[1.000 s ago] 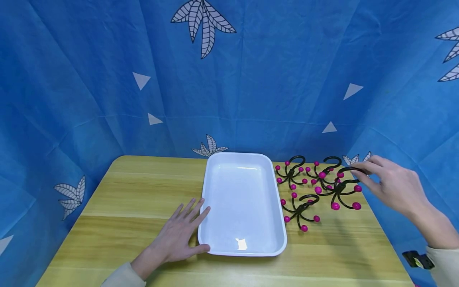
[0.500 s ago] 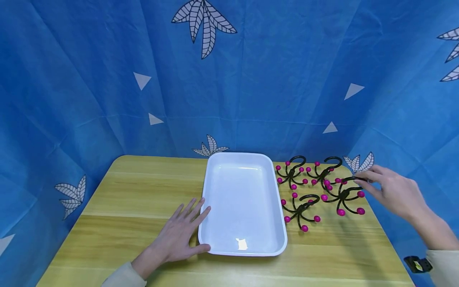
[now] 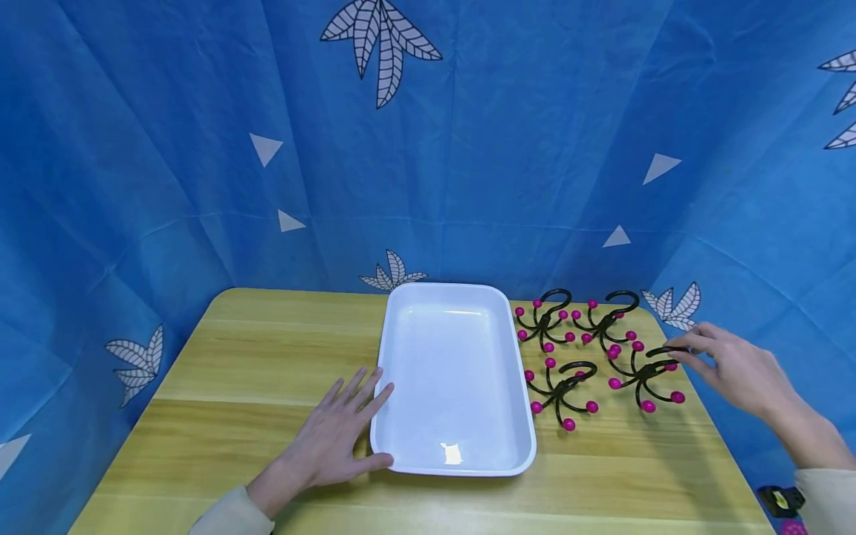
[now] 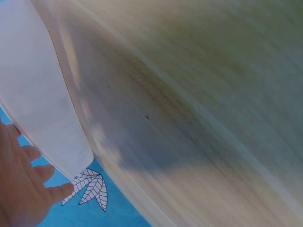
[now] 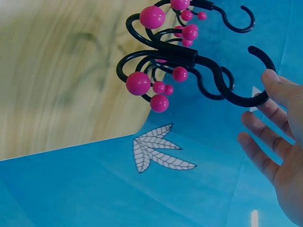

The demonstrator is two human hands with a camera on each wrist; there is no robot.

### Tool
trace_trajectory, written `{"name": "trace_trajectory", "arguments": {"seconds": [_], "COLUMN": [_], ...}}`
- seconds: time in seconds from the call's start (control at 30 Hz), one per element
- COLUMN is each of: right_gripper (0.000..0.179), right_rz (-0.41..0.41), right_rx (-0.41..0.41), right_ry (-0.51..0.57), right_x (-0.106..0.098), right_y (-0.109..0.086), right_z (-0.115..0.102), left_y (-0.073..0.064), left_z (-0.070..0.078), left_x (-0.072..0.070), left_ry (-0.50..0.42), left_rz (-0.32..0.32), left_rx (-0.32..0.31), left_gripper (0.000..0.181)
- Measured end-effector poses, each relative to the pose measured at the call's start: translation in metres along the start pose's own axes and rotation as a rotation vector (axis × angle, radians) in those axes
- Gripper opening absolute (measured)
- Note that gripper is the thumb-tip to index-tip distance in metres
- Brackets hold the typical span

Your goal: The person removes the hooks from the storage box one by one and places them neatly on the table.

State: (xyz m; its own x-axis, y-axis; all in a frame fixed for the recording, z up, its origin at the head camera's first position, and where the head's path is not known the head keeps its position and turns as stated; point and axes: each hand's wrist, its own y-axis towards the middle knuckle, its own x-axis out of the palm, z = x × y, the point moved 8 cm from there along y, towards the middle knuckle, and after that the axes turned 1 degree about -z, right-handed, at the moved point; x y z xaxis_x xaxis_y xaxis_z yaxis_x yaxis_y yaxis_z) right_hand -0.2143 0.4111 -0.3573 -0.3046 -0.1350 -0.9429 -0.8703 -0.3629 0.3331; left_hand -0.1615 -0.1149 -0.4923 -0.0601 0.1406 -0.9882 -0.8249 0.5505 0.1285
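My right hand (image 3: 742, 371) pinches the curved top of a black multi-arm hanging hook (image 3: 645, 373) with pink ball tips, at the right of the table. The right wrist view shows the thumb and index finger on the bend of this hook (image 5: 232, 97), the other fingers spread loosely. Whether its balls touch the table I cannot tell. My left hand (image 3: 334, 438) lies with fingers spread and straight at the left rim of a white rectangular tray (image 3: 455, 386). The tray holds nothing. In the left wrist view, the left fingers touch the side of the tray (image 4: 42, 94).
Three similar hooks lie between the tray and my right hand: one at the back (image 3: 543, 323), another at the back right (image 3: 605, 325), a third nearer the front (image 3: 562, 390). A blue patterned cloth (image 3: 535, 148) stands behind the wooden table (image 3: 267, 357).
My right hand has lowered the hook toward the table, shifting it slightly right and nearer the front. My left hand and the tray stay put.
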Motion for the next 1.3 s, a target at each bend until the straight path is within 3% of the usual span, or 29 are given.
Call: {"name": "trace_trajectory", "arguments": {"seconds": [0.53,1.1,1.3], "right_gripper": [0.027,0.03,0.044], "right_rz": [-0.056,-0.007,-0.073], "right_rx": [-0.015,-0.018,0.063], "right_ry": [0.026,0.044,0.054], "right_x": [0.023,0.027,0.026], "right_y": [-0.009,-0.013,-0.012], "right_z": [-0.004,-0.006,-0.011], "left_y": [0.0,0.0,0.001], "left_z": [0.0,-0.001,0.0], "left_x": [0.001,0.002,0.001], "left_ry": [-0.02,-0.038,-0.018], "left_rz": [-0.011,-0.034,-0.01], "left_rx": [-0.008,-0.016,0.009], "left_gripper": [0.102,0.102,0.103]}}
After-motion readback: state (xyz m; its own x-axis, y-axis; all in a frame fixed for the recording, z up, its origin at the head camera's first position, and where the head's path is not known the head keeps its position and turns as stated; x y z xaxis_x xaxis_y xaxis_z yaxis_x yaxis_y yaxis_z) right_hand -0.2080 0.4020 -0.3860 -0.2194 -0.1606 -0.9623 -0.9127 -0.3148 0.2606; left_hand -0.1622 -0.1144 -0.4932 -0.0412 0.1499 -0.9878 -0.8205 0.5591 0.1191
